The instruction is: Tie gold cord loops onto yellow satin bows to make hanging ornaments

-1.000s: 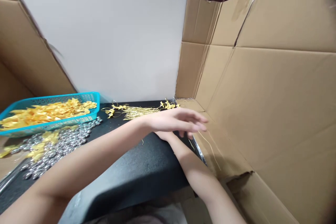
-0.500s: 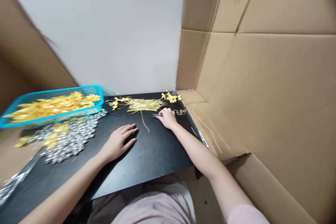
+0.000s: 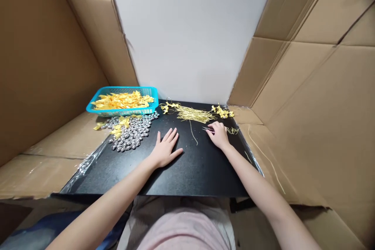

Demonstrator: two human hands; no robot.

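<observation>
1. On the black desk (image 3: 193, 175), my left grip (image 3: 166, 149) lies palm-down, fingers spread, just short of the gold wires (image 3: 195, 115).
2. My right grip (image 3: 218, 133) pinches a small pointed tool (image 3: 205, 128) near the wires' right end.
3. I'd best angle its tip away from the loose strand (image 3: 192, 133).

Below the table edge I can see a pale, dusty-pink top (image 3: 183, 232), soft cloth with curved creases. Beside it is an off-white garment (image 3: 221, 222), rumpled; trousers or skirt, I can't tell. The left forearm (image 3: 113, 197) and right forearm (image 3: 258, 179) are bare and slender, the left hand (image 3: 166, 150) and right hand (image 3: 219, 136) bare too, with slim fingers.
</observation>
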